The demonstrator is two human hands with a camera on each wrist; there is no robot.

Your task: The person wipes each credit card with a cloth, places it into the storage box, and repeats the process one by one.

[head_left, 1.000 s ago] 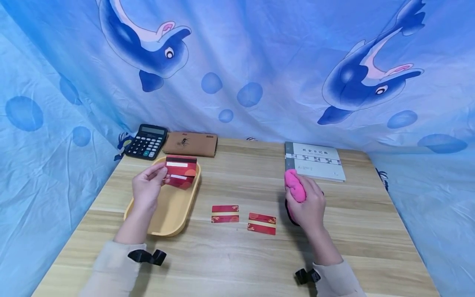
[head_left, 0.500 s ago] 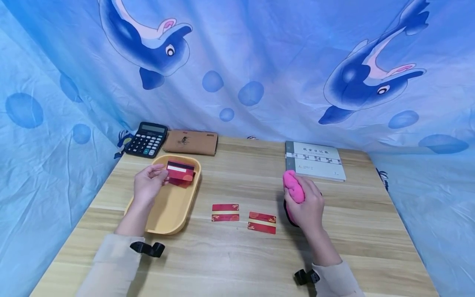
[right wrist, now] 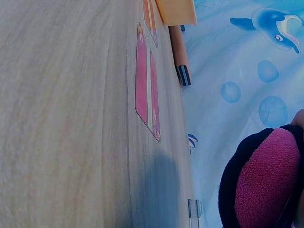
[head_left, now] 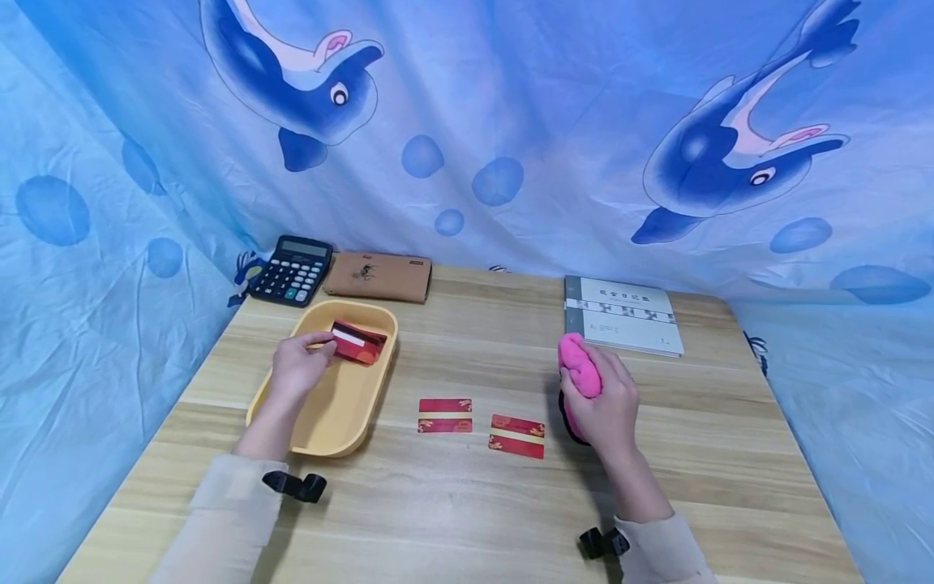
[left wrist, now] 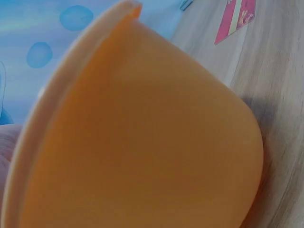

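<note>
Left fingers pinch a red card at a yellow tray; right fingers grasp pink plush cloth

The fingers of the left hand point(head_left: 301, 367) pinch the left edge of a flat red card with a black stripe and a white strip point(head_left: 357, 344). The card extends to the right of the fingertips, tilted, inside the far end of a yellow oblong tray with rounded corners point(head_left: 337, 418). Another red card shows partly behind it; whether the two touch is unclear. The tray spreads beneath the left hand and toward the person.

The fingers of the right hand point(head_left: 610, 405) are curled round a bright pink plush cloth item with black edging point(head_left: 580, 370), which bulges out on their left side.

Between the two hands, nearer the person than either set of fingertips, two red cards with pale gold bands point(head_left: 445, 415) point(head_left: 516, 436) lie flat and apart on a pale wood-grain desk point(head_left: 467, 519).

Beyond the left fingers are a black calculator point(head_left: 293, 270) and, beside it, a tan wallet point(head_left: 378, 277). Beyond the right fingers lies a grey-white notebook point(head_left: 624, 312). Farthest out hangs a blue dolphin-print cloth backdrop point(head_left: 452, 97).
</note>
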